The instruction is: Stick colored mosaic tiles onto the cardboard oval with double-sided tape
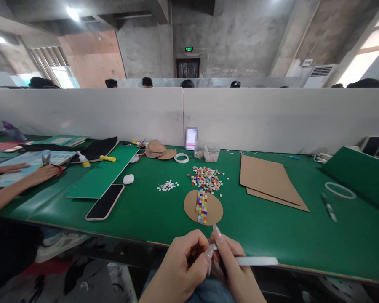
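Close to the table's front edge, my left hand [188, 256] and my right hand [235, 256] meet with fingertips together. A narrow white strip [260, 261] runs through my closed right hand and sticks out to the right. My left thumb and finger pinch at a white end of it; the exact grip is partly hidden. Just beyond my hands lies an oval piece of cardboard [216, 210] with a band of colored mosaic tiles [202, 206] across it. Behind that is a heap of loose mosaic tiles [206, 178]. Small white pieces [167, 185] lie to the left.
A black-screened phone [105, 203], earbud case [128, 179] and green board [105, 172] lie left. At far left, a person's hand holds scissors [46, 160]. Tape roll [181, 158] and clear box [211, 153] stand behind. Cardboard sheets [268, 179] and a pen [329, 207] lie right.
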The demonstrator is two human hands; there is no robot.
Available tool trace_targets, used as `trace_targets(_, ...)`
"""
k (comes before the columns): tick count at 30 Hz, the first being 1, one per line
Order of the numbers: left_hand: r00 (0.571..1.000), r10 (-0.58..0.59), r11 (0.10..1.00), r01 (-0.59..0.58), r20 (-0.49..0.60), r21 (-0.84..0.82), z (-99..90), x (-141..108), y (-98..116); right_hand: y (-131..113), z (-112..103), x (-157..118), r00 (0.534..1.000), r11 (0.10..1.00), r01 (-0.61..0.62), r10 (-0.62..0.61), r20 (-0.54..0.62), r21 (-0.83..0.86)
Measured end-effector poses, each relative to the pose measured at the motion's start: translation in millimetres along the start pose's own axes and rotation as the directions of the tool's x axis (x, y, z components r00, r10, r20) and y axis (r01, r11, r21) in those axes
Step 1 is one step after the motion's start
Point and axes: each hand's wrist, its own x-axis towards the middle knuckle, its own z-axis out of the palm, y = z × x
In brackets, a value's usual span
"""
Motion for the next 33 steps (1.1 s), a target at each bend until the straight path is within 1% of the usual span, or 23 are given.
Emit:
trace_targets(2, 1.000, 0.003, 1.000, -0.003, -0.006, 0.004, -0.3, 0, 0, -9, 2, 1, 0.996, 0.995, -0.087, 0.088, -0.011, 0.056)
trace_targets(4, 1.000, 0.012, 1.000, -0.012, -0.011, -0.006, -0.9, 0, -2, -17, 3, 4, 0.980, 0.971, -0.197, 0.198, 0.006, 0.135)
trace_targets(7, 1.000, 0.023, 0.999, -0.023, -0.009, -0.039, -1.9, 1, -7, -23, 5, 9, 0.940, 0.908, -0.337, 0.338, 0.042, 0.249)
trace_targets(11, 0.999, 0.017, 0.997, -0.019, -0.030, -0.081, -2.0, 4, -9, -26, 9, 12, 0.884, 0.822, -0.466, 0.446, 0.138, 0.327)
trace_targets(13, 0.999, 0.019, 0.995, -0.022, -0.037, -0.099, -1.4, 6, -9, -28, 10, 14, 0.866, 0.785, -0.501, 0.454, 0.212, 0.364)
trace_targets(14, 0.999, 0.023, 0.993, -0.027, -0.040, -0.111, -1.0, 7, -9, -29, 10, 16, 0.862, 0.768, -0.506, 0.436, 0.258, 0.393)
trace_targets(17, 1.000, 0.005, 0.981, -0.009, -0.024, -0.193, 0.1, 7, -13, -35, 11, 21, 0.866, 0.705, -0.485, 0.305, 0.396, 0.517)
trace_targets(19, 0.999, -0.014, 0.974, 0.005, -0.038, -0.225, 1.2, 6, -19, -37, 10, 25, 0.868, 0.650, -0.471, 0.221, 0.444, 0.597)
trace_targets(20, 0.998, -0.010, 0.979, -0.002, -0.060, -0.204, 2.1, 6, -22, -38, 10, 26, 0.869, 0.622, -0.469, 0.197, 0.454, 0.627)
trace_targets(22, 0.993, 0.037, 0.996, -0.046, -0.111, -0.080, 4.9, 4, -28, -39, 9, 27, 0.868, 0.575, -0.473, 0.178, 0.463, 0.667)
trace_targets(25, 0.983, 0.136, 0.984, -0.119, -0.124, 0.131, 11.8, 1, -35, -39, 8, 27, 0.859, 0.533, -0.500, 0.206, 0.468, 0.683)
trace_targets(28, 0.962, 0.218, 0.941, -0.161, -0.167, 0.298, 19.1, 0, -39, -41, 10, 27, 0.858, 0.518, -0.508, 0.240, 0.453, 0.688)
trace_targets(31, 0.922, 0.316, 0.868, -0.186, -0.224, 0.461, 23.3, 1, -41, -42, 11, 29, 0.873, 0.527, -0.487, 0.257, 0.415, 0.697)
trace_targets(33, 0.896, 0.382, 0.822, -0.218, -0.225, 0.527, 24.4, 2, -43, -42, 12, 29, 0.882, 0.538, -0.471, 0.273, 0.384, 0.699)
